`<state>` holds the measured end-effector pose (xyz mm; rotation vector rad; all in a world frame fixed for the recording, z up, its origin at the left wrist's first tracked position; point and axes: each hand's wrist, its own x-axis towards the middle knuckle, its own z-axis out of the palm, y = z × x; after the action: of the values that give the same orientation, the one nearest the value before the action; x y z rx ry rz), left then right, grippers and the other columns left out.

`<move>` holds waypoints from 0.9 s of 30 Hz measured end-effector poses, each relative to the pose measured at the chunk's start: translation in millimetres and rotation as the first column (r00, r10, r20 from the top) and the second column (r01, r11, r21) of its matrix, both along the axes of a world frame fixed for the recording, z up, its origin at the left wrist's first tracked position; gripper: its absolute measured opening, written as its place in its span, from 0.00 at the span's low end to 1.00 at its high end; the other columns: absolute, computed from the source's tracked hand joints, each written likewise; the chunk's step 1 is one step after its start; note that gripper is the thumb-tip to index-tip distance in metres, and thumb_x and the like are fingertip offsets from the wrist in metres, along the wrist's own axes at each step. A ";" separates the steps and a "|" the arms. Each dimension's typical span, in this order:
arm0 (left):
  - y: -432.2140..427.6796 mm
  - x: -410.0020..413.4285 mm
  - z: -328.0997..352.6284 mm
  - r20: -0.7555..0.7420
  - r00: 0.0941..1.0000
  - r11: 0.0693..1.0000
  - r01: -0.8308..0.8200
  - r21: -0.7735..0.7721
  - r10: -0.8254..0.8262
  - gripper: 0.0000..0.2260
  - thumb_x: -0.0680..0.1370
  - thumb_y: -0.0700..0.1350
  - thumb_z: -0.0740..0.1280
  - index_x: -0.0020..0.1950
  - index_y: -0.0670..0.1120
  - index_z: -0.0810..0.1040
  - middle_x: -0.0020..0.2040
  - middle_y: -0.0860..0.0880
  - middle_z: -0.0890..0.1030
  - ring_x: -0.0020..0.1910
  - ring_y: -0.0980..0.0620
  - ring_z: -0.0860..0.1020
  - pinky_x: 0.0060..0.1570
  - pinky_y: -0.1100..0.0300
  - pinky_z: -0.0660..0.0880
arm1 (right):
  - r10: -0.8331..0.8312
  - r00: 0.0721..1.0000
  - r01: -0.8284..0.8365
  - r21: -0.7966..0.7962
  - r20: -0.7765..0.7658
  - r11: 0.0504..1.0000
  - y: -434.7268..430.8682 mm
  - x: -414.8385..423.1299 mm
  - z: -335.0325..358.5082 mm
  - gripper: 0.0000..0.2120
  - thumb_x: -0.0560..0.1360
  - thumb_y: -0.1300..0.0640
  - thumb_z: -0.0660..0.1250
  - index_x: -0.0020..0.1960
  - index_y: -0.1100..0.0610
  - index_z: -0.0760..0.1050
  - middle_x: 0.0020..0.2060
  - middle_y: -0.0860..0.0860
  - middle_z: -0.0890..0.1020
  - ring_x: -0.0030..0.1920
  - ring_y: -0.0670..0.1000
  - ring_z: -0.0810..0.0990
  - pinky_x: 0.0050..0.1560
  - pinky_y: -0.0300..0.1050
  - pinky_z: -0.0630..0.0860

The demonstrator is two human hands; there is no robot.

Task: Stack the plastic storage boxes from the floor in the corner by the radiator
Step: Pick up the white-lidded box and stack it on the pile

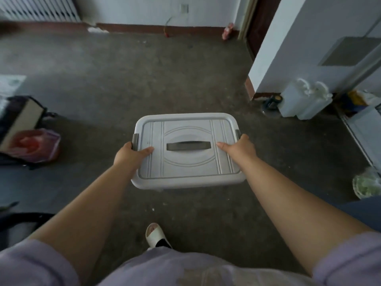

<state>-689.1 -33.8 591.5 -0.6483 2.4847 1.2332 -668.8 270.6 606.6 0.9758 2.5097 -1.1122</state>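
**Carrying a storage box, head view.** The lidded grey box (188,129) is held level in front of the person and appears to be clear of the concrete floor (144,79).

- **Hands:** The left hand (132,152) grips the box's left end beside a dark latch (135,141). The right hand (240,146) grips the opposite end. Both thumbs lie on the lid, and the other fingers are hidden under the rim.
- **Handling:** The moulded plastic looks stiff and smooth. The contents are hidden, so the weight cannot be told. The overhanging rim probably gives the surest hold, while the central lid handle (188,145) would depend on the latches.
- **Room to move:** Bare floor lies beyond the box. The radiator (39,9) stands far beyond it, to the left. A dark bag (22,120) lies left of the box, and white jugs (305,100) and a wall corner (288,48) are to its right.
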 end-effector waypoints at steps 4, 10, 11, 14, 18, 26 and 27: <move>-67.8 -42.7 10.5 -0.027 0.999 0.999 -0.040 -0.009 0.040 0.24 0.70 0.57 0.72 0.60 0.46 0.75 0.51 0.48 0.80 0.45 0.47 0.77 0.44 0.53 0.71 | 0.069 0.998 -0.069 -0.005 -0.001 0.998 -64.9 -63.5 4.8 0.46 0.66 0.37 0.73 0.73 0.60 0.59 0.68 0.59 0.71 0.66 0.62 0.72 0.63 0.60 0.73; -147.3 -96.9 25.8 -0.074 0.988 0.990 -0.137 -0.041 0.133 0.21 0.71 0.56 0.71 0.58 0.45 0.76 0.49 0.48 0.80 0.45 0.46 0.76 0.45 0.55 0.71 | 0.141 0.989 -0.143 -0.029 -0.052 0.989 -143.5 -146.6 12.2 0.45 0.65 0.38 0.74 0.71 0.60 0.62 0.68 0.58 0.72 0.66 0.62 0.72 0.63 0.59 0.73; -160.2 -109.4 27.8 -0.082 0.983 0.985 -0.170 -0.034 0.167 0.20 0.72 0.55 0.70 0.58 0.45 0.76 0.49 0.48 0.80 0.45 0.47 0.76 0.44 0.54 0.70 | 0.156 0.986 -0.159 -0.041 -0.064 0.986 -156.4 -166.7 13.4 0.44 0.65 0.39 0.74 0.71 0.60 0.62 0.68 0.58 0.73 0.66 0.62 0.73 0.63 0.59 0.73; -181.9 -136.0 30.7 -0.092 0.968 0.972 -0.234 0.000 0.233 0.17 0.73 0.53 0.69 0.57 0.46 0.76 0.46 0.50 0.80 0.42 0.50 0.76 0.42 0.55 0.70 | 0.186 0.979 -0.192 -0.064 -0.084 0.979 -180.3 -212.3 18.0 0.44 0.65 0.40 0.75 0.71 0.60 0.62 0.67 0.58 0.73 0.66 0.61 0.73 0.63 0.59 0.73; -198.3 -181.4 31.9 -0.099 0.946 0.952 -0.304 0.047 0.307 0.16 0.73 0.51 0.70 0.58 0.47 0.76 0.45 0.51 0.79 0.41 0.53 0.76 0.43 0.55 0.72 | 0.235 0.968 -0.243 -0.084 -0.092 0.966 -200.3 -278.8 20.3 0.42 0.65 0.41 0.76 0.70 0.60 0.64 0.65 0.58 0.74 0.63 0.61 0.75 0.61 0.60 0.74; -215.3 -313.6 39.8 -0.128 0.875 0.884 -0.463 0.069 0.468 0.15 0.73 0.49 0.70 0.58 0.47 0.77 0.43 0.51 0.79 0.41 0.51 0.77 0.44 0.52 0.74 | 0.409 0.903 -0.424 -0.121 -0.129 0.897 -228.2 -452.1 29.2 0.41 0.66 0.43 0.76 0.70 0.62 0.64 0.65 0.58 0.75 0.62 0.61 0.76 0.61 0.59 0.74; -216.4 -329.4 42.7 -0.130 0.861 0.871 -0.486 0.077 0.492 0.16 0.73 0.49 0.70 0.58 0.47 0.76 0.42 0.52 0.79 0.40 0.52 0.77 0.42 0.54 0.73 | 0.438 0.889 -0.453 -0.115 -0.135 0.884 -232.4 -474.7 34.7 0.41 0.67 0.44 0.75 0.70 0.62 0.63 0.66 0.58 0.74 0.63 0.61 0.75 0.62 0.58 0.74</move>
<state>-1018.6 -250.2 634.2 -1.2832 2.4820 1.5475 -1143.5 38.2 641.3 0.2772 2.5044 -1.1903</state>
